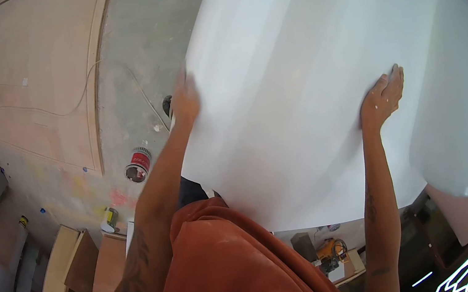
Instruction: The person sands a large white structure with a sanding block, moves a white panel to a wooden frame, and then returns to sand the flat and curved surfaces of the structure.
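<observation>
A large, smooth white curved panel (289, 67) with soft lengthwise ridges fills the middle and right of the head view. My right hand (383, 98) lies flat on its surface, fingers stretched out and pointing away from me, with white specks on the back of the hand. At the panel's left edge is my left hand (184, 99). Motion smears its fingers, so I cannot make out whether they grip the edge or rest against it.
A red-labelled can (138, 164) stands on the grey floor left of the panel. Beyond it lies a wide wooden board (40, 74) with a thin cable (74, 109) across it. Curved wooden pieces (62, 289) are at lower left. Below the panel sits an orange tool (330, 250).
</observation>
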### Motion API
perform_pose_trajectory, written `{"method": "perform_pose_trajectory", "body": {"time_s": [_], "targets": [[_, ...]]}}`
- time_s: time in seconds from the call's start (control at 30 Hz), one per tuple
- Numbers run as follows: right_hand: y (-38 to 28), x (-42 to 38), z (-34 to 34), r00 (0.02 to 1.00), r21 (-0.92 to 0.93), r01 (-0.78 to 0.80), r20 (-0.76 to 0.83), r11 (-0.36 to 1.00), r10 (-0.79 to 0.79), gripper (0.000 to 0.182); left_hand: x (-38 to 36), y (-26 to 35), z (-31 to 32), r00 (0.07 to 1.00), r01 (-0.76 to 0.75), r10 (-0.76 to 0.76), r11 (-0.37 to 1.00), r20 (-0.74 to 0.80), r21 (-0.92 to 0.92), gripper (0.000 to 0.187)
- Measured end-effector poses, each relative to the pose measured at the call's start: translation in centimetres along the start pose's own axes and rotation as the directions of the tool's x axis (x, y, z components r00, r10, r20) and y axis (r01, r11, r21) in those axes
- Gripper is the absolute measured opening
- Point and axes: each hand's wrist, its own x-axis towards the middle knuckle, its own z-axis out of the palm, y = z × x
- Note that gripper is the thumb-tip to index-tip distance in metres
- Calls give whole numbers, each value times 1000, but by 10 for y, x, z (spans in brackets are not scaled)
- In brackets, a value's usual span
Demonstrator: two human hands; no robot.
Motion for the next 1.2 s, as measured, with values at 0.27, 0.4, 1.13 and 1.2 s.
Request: {"method": "perform_pose_trajectory", "body": {"time_s": [0.27, 0.4, 1.13, 1.2], "targets": [[-1, 2, -6, 1000, 6, 2, 11, 1000, -2, 53, 202, 112, 33, 936, -88, 165, 965, 312, -246, 68], [-7, 2, -9, 1000, 11, 17, 2, 1000, -17, 55, 53, -86, -12, 859, 136, 206, 791, 469, -596, 74], [-6, 2, -13, 998, 49, -1, 65, 999, -2, 60, -91, -219, -50, 900, 374, -197, 808, 390, -455, 71], [-9, 1, -15, 999, 55, -7, 47, 998, 4, 59, -110, -215, -55, 870, 468, -307, 760, 385, -452, 70]]}}
